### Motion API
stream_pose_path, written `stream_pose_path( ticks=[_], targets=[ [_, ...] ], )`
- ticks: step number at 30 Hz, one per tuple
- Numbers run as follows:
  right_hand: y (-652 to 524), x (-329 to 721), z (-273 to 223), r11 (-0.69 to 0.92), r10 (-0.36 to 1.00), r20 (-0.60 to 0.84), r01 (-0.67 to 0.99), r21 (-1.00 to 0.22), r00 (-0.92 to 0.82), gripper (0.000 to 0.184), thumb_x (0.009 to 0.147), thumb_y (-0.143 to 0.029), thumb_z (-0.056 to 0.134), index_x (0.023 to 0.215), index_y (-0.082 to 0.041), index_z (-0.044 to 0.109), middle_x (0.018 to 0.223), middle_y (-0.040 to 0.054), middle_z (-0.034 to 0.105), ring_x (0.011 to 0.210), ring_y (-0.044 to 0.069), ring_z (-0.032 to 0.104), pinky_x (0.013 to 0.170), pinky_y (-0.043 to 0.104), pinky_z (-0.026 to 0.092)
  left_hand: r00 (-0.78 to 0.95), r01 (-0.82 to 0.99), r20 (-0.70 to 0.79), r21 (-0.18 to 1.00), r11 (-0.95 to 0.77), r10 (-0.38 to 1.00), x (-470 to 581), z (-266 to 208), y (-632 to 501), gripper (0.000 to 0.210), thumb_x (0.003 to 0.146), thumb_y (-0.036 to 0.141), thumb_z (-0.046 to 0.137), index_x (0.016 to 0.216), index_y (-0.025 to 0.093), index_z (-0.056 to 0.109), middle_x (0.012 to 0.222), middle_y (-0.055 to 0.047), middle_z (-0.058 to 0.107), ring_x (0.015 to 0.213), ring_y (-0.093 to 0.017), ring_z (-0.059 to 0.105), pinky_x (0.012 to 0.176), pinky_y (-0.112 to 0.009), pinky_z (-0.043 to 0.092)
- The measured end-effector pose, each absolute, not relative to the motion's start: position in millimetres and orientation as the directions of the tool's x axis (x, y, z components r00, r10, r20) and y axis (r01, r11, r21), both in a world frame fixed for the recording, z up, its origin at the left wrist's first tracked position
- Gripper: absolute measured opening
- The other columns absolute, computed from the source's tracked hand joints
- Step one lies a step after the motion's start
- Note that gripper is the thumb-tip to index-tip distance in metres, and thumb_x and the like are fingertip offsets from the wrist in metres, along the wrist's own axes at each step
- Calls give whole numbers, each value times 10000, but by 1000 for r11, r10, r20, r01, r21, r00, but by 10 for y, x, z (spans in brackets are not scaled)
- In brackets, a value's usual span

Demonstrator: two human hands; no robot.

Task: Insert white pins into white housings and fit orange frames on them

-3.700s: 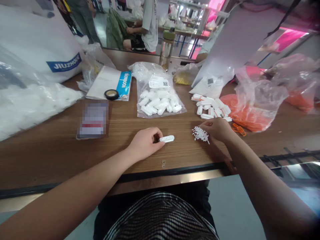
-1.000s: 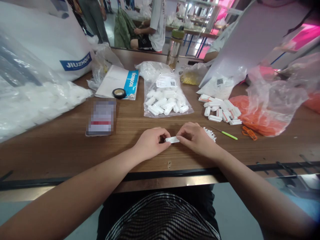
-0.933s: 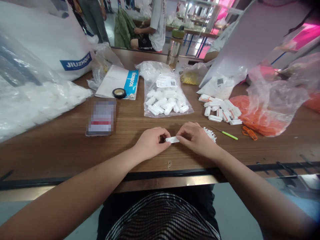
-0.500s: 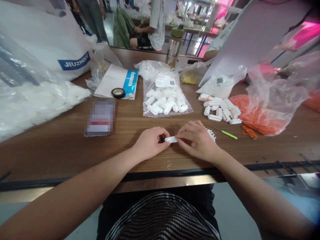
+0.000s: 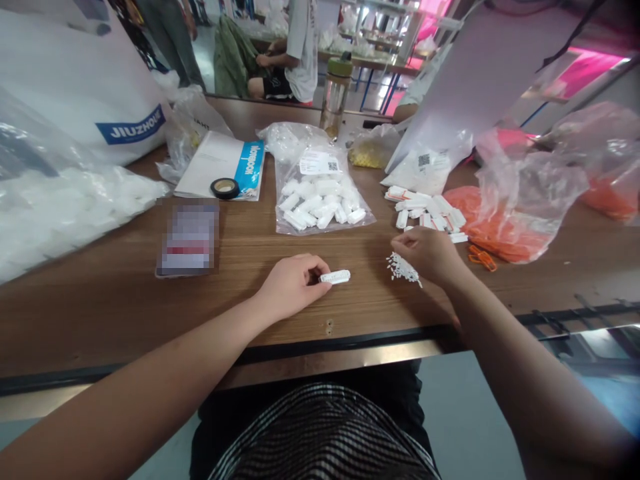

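Observation:
My left hand (image 5: 295, 283) pinches a small oblong white plastic piece (image 5: 336, 277) between thumb and fingers, just over the wooden table. My right hand (image 5: 427, 252) is over the far edge of a loose pile of tiny white bits (image 5: 403, 268), its thumb and fingers closed together. Whatever lies between those fingertips is too small or hidden to make out. Behind that hand lies a heap of white plastic pieces (image 5: 417, 207), some with orange strips.
A clear bag of white pieces (image 5: 323, 200) lies ahead. Phone (image 5: 187, 239), notebook (image 5: 220, 163) and tape roll (image 5: 225, 188) are at left. Orange clips (image 5: 483, 258) and a bag of orange parts (image 5: 520, 223) lie right. A bottle (image 5: 336, 97) stands behind.
My right hand has left the white piece and moved right to the tiny bits, now covering the green-handled pick. My left hand still holds the piece. The view has shifted slightly.

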State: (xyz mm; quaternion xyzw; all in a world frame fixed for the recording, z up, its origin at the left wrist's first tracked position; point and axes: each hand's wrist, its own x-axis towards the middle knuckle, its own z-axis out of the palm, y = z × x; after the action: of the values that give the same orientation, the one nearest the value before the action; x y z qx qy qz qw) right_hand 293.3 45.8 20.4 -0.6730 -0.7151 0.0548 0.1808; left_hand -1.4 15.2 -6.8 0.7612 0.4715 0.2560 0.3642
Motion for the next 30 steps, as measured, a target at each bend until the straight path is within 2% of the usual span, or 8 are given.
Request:
stream_pose_path(
  ticks=[2, 5, 9, 16, 18, 25, 27, 30],
  targets=[
    [562, 3149, 165, -64, 993, 83, 968, -244, 86, 209, 763, -376, 644, 716, -213, 766, 670, 39, 720, 687, 226, 660, 613, 321, 423, 425, 540, 43, 789, -292, 904, -13, -67, 155, 121, 779, 290, 685, 882, 229, 702, 669, 29, 559, 585, -119, 471, 606, -273, 370],
    [614, 3292, 118, -123, 992, -30, 962, -245, 119, 294, 756, -476, 643, 714, -217, 776, 641, 33, 720, 660, 218, 662, 565, 304, 404, 429, 548, 51, 779, -304, 902, -10, -69, 162, 118, 777, 291, 689, 876, 227, 702, 669, 30, 559, 585, -117, 473, 609, -273, 372],
    [591, 3241, 111, -138, 990, -58, 964, -228, 129, 289, 754, -466, 634, 715, -218, 778, 651, 28, 730, 679, 212, 669, 568, 286, 405, 432, 541, 63, 780, -315, 900, -13, -76, 165, 127, 782, 294, 688, 888, 226, 701, 695, 28, 571, 588, -113, 476, 607, -269, 371],
    [600, 3062, 228, -51, 998, -40, 998, 39, 53, 280, 799, -414, 588, 749, -218, 782, 717, 60, 749, 712, 227, 668, 607, 303, 398, 432, 539, 62, 782, -313, 900, -18, -87, 165, 126, 780, 290, 689, 888, 228, 703, 693, 30, 571, 595, -114, 479, 611, -268, 372],
    [627, 3041, 247, -40, 998, -54, 997, 63, 44, 245, 785, -380, 597, 729, -218, 772, 718, 65, 747, 730, 233, 669, 615, 305, 401, 428, 535, 60, 787, -306, 902, -17, -91, 167, 127, 777, 290, 690, 886, 227, 704, 677, 32, 562, 595, -116, 479, 613, -268, 374],
    [738, 3117, 235, -151, 982, -148, 956, -250, 117, 149, 685, -290, 674, 577, -190, 695, 569, 21, 686, 609, 183, 649, 540, 256, 435, 430, 526, 73, 790, -315, 900, -12, -79, 166, 118, 769, 272, 687, 871, 217, 703, 652, 34, 549, 598, -119, 479, 621, -268, 379],
    [716, 3077, 235, -162, 984, -115, 947, -278, 135, 146, 689, -296, 676, 598, -184, 696, 563, 17, 677, 594, 179, 640, 523, 255, 433, 430, 521, 74, 794, -314, 900, -12, -68, 162, 118, 767, 268, 686, 872, 217, 703, 663, 33, 555, 595, -117, 478, 622, -268, 382],
    [594, 2866, 239, -68, 998, -28, 879, -472, 62, 157, 699, -332, 687, 645, -185, 699, 587, 12, 672, 593, 170, 622, 534, 264, 436, 429, 514, 69, 801, -307, 901, -10, -54, 154, 112, 767, 263, 683, 867, 217, 702, 668, 33, 559, 588, -113, 473, 620, -266, 385]
  ],
)
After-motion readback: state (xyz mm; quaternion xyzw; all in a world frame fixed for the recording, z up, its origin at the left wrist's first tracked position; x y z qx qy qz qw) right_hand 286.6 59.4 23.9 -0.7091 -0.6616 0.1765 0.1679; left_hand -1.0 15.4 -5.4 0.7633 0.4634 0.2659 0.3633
